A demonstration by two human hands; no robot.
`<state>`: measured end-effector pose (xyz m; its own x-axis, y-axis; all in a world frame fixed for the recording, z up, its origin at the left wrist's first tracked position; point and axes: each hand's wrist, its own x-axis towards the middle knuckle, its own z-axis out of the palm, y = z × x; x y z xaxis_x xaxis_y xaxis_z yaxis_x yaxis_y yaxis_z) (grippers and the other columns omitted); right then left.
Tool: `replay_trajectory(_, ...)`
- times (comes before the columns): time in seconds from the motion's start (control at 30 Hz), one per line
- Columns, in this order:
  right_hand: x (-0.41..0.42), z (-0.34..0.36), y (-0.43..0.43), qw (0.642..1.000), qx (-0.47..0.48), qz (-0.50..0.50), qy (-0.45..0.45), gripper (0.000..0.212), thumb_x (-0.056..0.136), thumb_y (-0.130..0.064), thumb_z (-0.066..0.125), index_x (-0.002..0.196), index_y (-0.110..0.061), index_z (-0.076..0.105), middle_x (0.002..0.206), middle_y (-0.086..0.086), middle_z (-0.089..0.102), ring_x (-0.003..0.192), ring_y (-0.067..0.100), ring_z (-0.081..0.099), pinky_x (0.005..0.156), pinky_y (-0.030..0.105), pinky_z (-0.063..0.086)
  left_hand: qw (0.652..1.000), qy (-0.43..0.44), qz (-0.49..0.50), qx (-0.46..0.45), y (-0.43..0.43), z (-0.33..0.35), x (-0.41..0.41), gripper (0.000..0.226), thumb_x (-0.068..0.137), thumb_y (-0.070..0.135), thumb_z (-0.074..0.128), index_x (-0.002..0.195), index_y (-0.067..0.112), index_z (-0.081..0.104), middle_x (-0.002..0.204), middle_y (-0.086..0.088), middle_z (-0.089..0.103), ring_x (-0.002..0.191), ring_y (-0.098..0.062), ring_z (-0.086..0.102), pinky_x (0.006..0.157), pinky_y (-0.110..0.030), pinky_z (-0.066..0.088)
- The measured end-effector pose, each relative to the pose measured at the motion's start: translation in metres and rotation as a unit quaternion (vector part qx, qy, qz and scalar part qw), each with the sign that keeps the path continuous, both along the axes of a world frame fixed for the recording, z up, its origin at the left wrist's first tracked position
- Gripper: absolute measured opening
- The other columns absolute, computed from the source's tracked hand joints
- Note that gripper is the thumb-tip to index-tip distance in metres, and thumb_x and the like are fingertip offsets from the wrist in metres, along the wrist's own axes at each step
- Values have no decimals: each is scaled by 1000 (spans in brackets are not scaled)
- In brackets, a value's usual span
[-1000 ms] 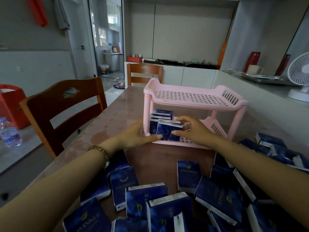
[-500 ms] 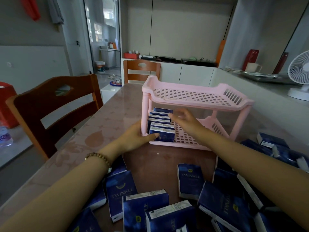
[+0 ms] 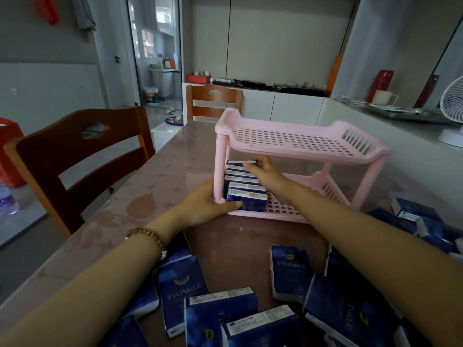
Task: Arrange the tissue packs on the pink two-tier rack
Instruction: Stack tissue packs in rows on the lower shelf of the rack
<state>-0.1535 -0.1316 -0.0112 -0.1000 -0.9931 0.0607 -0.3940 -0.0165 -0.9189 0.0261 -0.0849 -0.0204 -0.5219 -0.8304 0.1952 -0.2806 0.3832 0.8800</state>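
Observation:
The pink two-tier rack [image 3: 295, 152] stands in the middle of the table, its top tier bare. Several blue tissue packs [image 3: 246, 194] stand on edge in a row at the left end of the lower tier. My left hand [image 3: 205, 205] holds the rack's front-left leg, thumb pressed against the nearest pack. My right hand [image 3: 265, 171] reaches under the top tier and lies with straight fingers along the right side of the row, fingertips at the rearmost pack. Many loose blue packs [image 3: 218, 316] lie on the table near me.
More loose packs [image 3: 416, 219] sit to the right of the rack. A wooden chair [image 3: 82, 161] stands at the table's left edge, another chair [image 3: 214, 102] at the far end. A white fan [image 3: 451, 106] stands on the counter to the right.
The pack my hands held at the rack's front now stands in the row. My right hand let go and moved back along the row's side; my left hand stayed at the leg.

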Motion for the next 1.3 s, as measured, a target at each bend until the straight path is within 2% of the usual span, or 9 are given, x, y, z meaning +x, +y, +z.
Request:
replay_trajectory(0.1,-1,-1,2,1000,-2,-2,-17,37,97,-35,44,125,-13,39,123,8,53,102,18,54,90,32,44,1000,1,-9,0,0,-1,0,50,84,9,65,119,30,35,103,22,51,79,26,53,66,5,39)
replay_trajectory(0.23,-3,-6,2,991,34,-5,-129,41,97,-48,34,119,-18,50,117,7,62,107,23,59,100,40,44,1000,0,-4,-5,-2,-3,-1,54,84,11,66,124,29,36,106,20,50,81,21,53,65,5,39)
replay_trajectory(0.4,11,-10,3,961,96,-45,-256,51,95,-53,35,122,-13,53,97,10,67,75,23,67,65,32,57,1000,-3,-3,-13,-4,-4,-1,58,82,11,67,130,23,38,116,16,49,89,16,52,69,6,37)
replay_trajectory(0.5,15,-7,3,969,90,-55,-225,51,96,-51,34,127,-13,50,96,10,65,72,21,65,62,30,55,1000,-4,0,-18,-6,-4,0,52,83,11,66,122,30,37,111,16,52,86,23,54,70,5,38)
replay_trajectory(0.73,-1,-10,7,982,95,-6,-162,50,92,-55,40,127,-21,50,118,7,65,105,26,64,99,45,46,1000,-14,-1,-28,-4,-5,0,53,84,11,66,130,20,42,115,18,47,88,14,52,68,5,38)
replay_trajectory(0.83,1,-13,14,988,72,35,-135,33,94,-36,50,124,-22,44,120,7,62,106,26,62,96,43,49,999,-19,-2,-28,-5,-4,-1,54,84,11,66,130,22,41,113,18,47,88,16,51,69,5,38)
replay_trajectory(0.97,5,-11,19,992,52,52,-106,38,92,-19,56,126,-22,40,117,6,60,104,24,61,89,38,51,999,-17,0,-29,-5,-5,-2,53,84,9,66,132,14,44,115,17,47,86,17,52,69,5,38)
replay_trajectory(1.2,-1,-1,29,993,77,45,-75,48,93,-30,54,136,-17,37,126,6,58,107,21,60,94,36,48,999,-33,28,-29,0,2,1,61,82,14,68,136,15,39,115,6,53,86,6,54,65,4,40)
replay_trajectory(1.3,-3,18,54,996,60,66,-32,51,95,-30,51,140,-20,31,134,-1,49,107,11,50,92,28,39,994,-89,49,-41,3,11,10,69,81,23,70,139,17,34,130,0,51,102,-5,51,83,-9,39)
